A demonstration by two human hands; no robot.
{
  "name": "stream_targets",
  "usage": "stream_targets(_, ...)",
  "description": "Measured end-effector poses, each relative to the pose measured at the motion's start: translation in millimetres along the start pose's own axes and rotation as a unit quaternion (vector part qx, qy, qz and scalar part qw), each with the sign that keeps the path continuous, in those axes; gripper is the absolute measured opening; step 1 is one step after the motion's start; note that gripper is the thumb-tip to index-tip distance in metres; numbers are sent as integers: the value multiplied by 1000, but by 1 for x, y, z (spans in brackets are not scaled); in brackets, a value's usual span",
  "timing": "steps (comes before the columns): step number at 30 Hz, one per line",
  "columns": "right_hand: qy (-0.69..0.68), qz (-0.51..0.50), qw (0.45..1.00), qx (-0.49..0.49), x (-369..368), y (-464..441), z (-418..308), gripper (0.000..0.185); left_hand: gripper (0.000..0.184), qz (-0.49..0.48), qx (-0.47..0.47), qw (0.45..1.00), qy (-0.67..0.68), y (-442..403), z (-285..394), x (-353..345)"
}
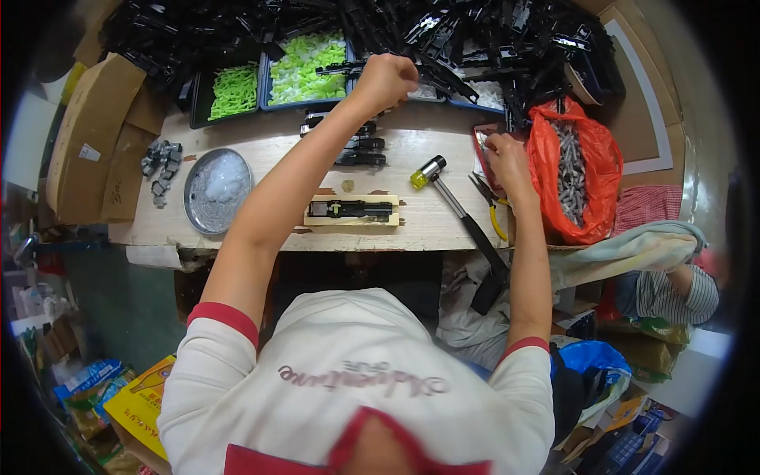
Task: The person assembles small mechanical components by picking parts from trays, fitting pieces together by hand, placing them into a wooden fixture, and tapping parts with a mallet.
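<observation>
My left hand [388,81] reaches over the bins at the back of the bench. Its fingers are curled together and point down; what is in them, if anything, is hidden. Beside it a black part [336,70] lies across a bin of green and white pieces [305,67]. My right hand [509,162] is at a small red tray [480,136], fingers bent together at its edge, their contents too small to make out. Between my arms, a black mechanical assembly [348,209] sits in a pale wooden fixture [392,222]. Several black assemblies [364,144] lie in a column behind it.
A hammer [455,202] and yellow-handled pliers [495,207] lie near my right forearm. A red bag of grey metal parts [571,174] stands right. To the left are a round dish [218,191], metal pieces [164,162] and a bin of green parts [233,93]. Black parts [190,32] heap behind.
</observation>
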State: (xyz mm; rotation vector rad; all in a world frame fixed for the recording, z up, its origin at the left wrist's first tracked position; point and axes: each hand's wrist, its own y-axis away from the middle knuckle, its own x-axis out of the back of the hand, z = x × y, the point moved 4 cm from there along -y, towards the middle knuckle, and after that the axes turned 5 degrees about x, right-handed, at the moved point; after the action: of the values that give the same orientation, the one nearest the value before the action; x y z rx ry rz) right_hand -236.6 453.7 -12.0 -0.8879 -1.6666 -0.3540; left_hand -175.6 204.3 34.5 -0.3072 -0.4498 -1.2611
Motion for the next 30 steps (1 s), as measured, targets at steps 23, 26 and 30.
stream_targets(23,-668,-138,728,-72,4,48,-191,9,7,-56,-25,817,573,204,-39,2)
stream_targets(26,-696,-160,694,-89,-3,50,-202,10,8,-46,-38,822,566,208,-39,5)
stream_targets(30,-688,-177,695,-106,-4,52,-204,12,8,-32,-50,833,550,211,-41,6)
